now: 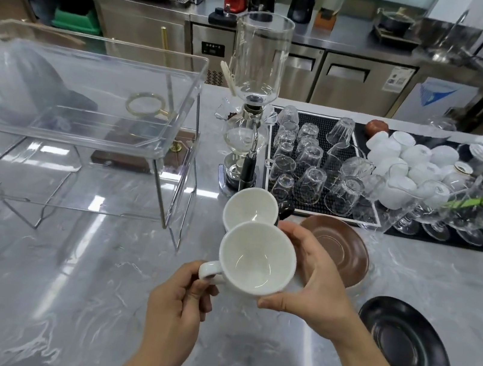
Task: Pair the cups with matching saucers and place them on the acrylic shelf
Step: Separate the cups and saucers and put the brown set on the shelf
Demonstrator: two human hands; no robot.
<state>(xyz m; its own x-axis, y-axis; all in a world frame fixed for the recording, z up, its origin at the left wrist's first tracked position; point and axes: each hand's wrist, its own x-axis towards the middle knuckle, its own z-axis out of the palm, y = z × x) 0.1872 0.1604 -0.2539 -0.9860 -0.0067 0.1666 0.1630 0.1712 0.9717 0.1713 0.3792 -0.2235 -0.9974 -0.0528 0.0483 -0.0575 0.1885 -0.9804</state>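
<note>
A white cup [256, 258] is held above the marble counter by both hands. My left hand [181, 296] pinches its handle, and my right hand [313, 282] wraps the far side of its body. Just behind it stands a second cup [250, 206], white inside and dark outside. A brown saucer [340, 249] lies to the right, partly hidden by my right hand. A black saucer [407, 348] rests nearer, at the right. The clear acrylic shelf [80, 113] stands at the left, with nothing from the task on it.
A glass siphon coffee maker [249, 114] stands behind the cups. A black mat [327, 210] with several upturned glasses and white cups fills the right rear. A wooden base with a brass ring sits behind the shelf. Bare marble counter [57, 296] spreads in front.
</note>
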